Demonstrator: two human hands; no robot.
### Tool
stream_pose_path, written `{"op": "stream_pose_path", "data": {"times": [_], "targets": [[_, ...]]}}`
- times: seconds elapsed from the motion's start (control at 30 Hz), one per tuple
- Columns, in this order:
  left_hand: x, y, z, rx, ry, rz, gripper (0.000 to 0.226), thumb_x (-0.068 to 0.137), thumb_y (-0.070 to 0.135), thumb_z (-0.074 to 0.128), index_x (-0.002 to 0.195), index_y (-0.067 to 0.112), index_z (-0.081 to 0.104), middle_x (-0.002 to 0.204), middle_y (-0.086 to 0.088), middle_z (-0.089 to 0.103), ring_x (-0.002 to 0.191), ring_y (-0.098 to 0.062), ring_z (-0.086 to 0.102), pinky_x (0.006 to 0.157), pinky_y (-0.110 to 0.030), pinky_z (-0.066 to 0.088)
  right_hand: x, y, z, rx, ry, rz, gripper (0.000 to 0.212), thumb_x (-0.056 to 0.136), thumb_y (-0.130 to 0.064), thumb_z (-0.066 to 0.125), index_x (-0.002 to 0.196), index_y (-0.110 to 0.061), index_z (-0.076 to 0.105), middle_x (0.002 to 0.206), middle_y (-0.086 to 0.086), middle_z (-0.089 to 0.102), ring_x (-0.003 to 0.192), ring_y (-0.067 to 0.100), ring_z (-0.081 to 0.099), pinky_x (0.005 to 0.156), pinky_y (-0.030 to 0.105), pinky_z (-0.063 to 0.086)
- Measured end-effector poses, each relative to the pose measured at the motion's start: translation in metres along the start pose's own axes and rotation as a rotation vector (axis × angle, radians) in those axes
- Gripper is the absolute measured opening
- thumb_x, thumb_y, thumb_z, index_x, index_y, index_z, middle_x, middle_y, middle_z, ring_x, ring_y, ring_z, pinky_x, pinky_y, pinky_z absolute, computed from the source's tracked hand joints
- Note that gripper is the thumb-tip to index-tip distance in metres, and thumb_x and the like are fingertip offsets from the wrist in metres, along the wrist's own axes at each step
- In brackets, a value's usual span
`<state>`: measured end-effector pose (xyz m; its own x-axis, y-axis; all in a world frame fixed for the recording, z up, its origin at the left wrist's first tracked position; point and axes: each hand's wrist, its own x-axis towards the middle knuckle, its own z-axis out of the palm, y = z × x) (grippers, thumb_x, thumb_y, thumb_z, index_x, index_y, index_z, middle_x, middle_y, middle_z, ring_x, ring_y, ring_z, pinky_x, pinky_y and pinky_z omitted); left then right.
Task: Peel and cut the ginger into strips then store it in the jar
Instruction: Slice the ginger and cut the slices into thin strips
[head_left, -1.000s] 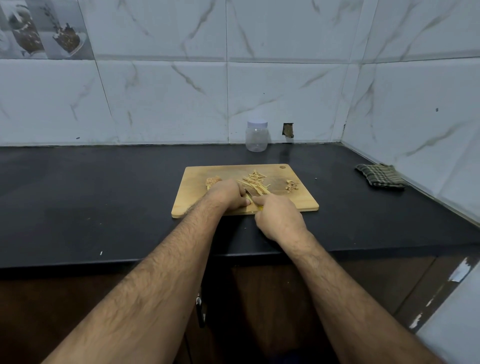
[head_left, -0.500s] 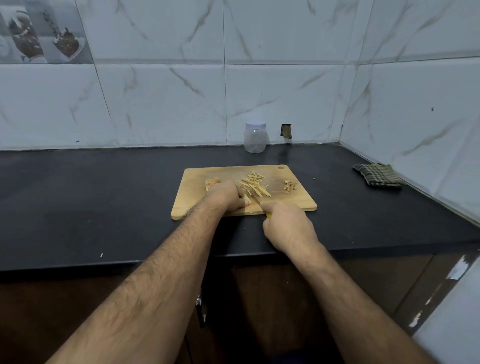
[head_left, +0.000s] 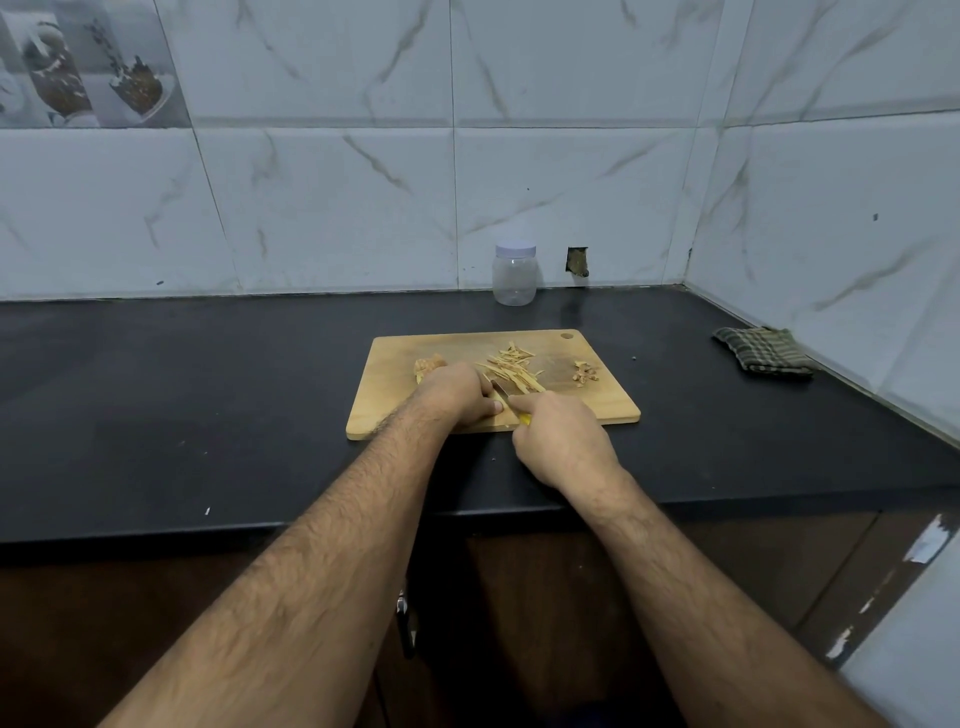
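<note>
Yellow-handled knife (head_left: 511, 402) gripped in the right hand (head_left: 563, 441), blade just beside the curled left hand (head_left: 457, 397) pinning the ginger piece (hidden beneath it): keep knuckles ahead of fingertips, cutting thin toward the ginger strips (head_left: 511, 366) beyond both hands.

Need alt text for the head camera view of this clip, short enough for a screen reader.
Two bare hands cut ginger on a wooden cutting board: the right hand grips a yellow-handled knife, the left hand holds a piece down beside a pile of ginger strips. A closed, empty clear jar stands behind on the black counter.
</note>
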<state>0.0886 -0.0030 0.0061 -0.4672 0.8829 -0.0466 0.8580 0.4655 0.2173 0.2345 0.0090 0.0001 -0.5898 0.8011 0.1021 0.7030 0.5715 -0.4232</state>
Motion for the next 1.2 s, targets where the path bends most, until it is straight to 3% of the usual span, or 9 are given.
{"op": "stream_pose_path", "data": {"times": [0.3, 0.43, 0.63, 0.83, 1.0, 1.1, 1.2], "targets": [[-0.001, 0.000, 0.001, 0.001, 0.010, -0.013, 0.035, 0.098, 0.041, 0.057, 0.124, 0.020, 0.067, 0.125, -0.003, 0.065, 0.120, -0.023, 0.056, 0.095, -0.033, 0.045, -0.003, -0.008, -0.005, -0.024, -0.022, -0.022, 0.049, 0.095, -0.010, 0.052, 0.137, -0.033, 0.057, 0.128, 0.004, 0.062, 0.113, 0.024, 0.058, 0.086, 0.034, 0.052], [0.000, 0.000, 0.001, 0.002, 0.005, -0.006, 0.027, 0.098, 0.040, 0.057, 0.105, 0.017, 0.069, 0.111, -0.003, 0.066, 0.118, -0.023, 0.056, 0.088, -0.031, 0.043, -0.018, 0.000, -0.005, -0.068, -0.044, -0.033, 0.041, 0.094, -0.010, 0.051, 0.128, -0.030, 0.061, 0.121, 0.004, 0.062, 0.105, 0.024, 0.057, 0.075, 0.032, 0.046], [0.001, -0.001, 0.004, -0.033, 0.022, -0.028, 0.031, 0.097, 0.040, 0.059, 0.114, 0.016, 0.069, 0.117, -0.003, 0.067, 0.119, -0.022, 0.056, 0.093, -0.032, 0.044, -0.034, 0.008, -0.011, -0.084, -0.060, 0.021, 0.040, 0.097, -0.015, 0.051, 0.134, -0.030, 0.058, 0.126, 0.003, 0.060, 0.113, 0.023, 0.056, 0.081, 0.034, 0.046], [0.002, -0.003, 0.006, -0.068, 0.026, -0.067, 0.033, 0.095, 0.044, 0.062, 0.124, 0.030, 0.067, 0.129, 0.001, 0.064, 0.124, -0.022, 0.054, 0.102, -0.036, 0.046, -0.037, 0.007, -0.015, -0.085, -0.078, 0.037, 0.043, 0.097, -0.016, 0.051, 0.137, -0.032, 0.055, 0.128, 0.004, 0.059, 0.114, 0.023, 0.055, 0.083, 0.035, 0.048], [0.002, -0.006, 0.010, -0.117, 0.078, -0.093, 0.045, 0.091, 0.046, 0.066, 0.134, 0.033, 0.060, 0.134, 0.000, 0.061, 0.125, -0.023, 0.055, 0.101, -0.035, 0.047, -0.028, 0.005, -0.011, -0.061, -0.020, 0.020, 0.040, 0.096, -0.013, 0.049, 0.132, -0.028, 0.059, 0.125, 0.005, 0.062, 0.111, 0.024, 0.056, 0.081, 0.034, 0.047], [0.002, -0.008, 0.013, -0.153, 0.099, -0.108, 0.043, 0.090, 0.047, 0.067, 0.131, 0.035, 0.061, 0.130, 0.002, 0.064, 0.122, -0.021, 0.057, 0.099, -0.033, 0.048, -0.019, 0.005, -0.010, -0.026, 0.008, 0.024, 0.046, 0.096, -0.011, 0.050, 0.137, -0.031, 0.056, 0.129, 0.004, 0.062, 0.110, 0.022, 0.057, 0.081, 0.032, 0.047], [0.003, -0.009, 0.013, -0.138, 0.081, -0.082, 0.028, 0.091, 0.046, 0.065, 0.117, 0.035, 0.070, 0.117, 0.003, 0.069, 0.111, -0.020, 0.061, 0.094, -0.033, 0.050, -0.013, 0.002, -0.008, 0.022, 0.024, 0.011, 0.051, 0.096, -0.013, 0.050, 0.142, -0.034, 0.052, 0.136, 0.002, 0.059, 0.117, 0.022, 0.057, 0.088, 0.033, 0.051]]}}
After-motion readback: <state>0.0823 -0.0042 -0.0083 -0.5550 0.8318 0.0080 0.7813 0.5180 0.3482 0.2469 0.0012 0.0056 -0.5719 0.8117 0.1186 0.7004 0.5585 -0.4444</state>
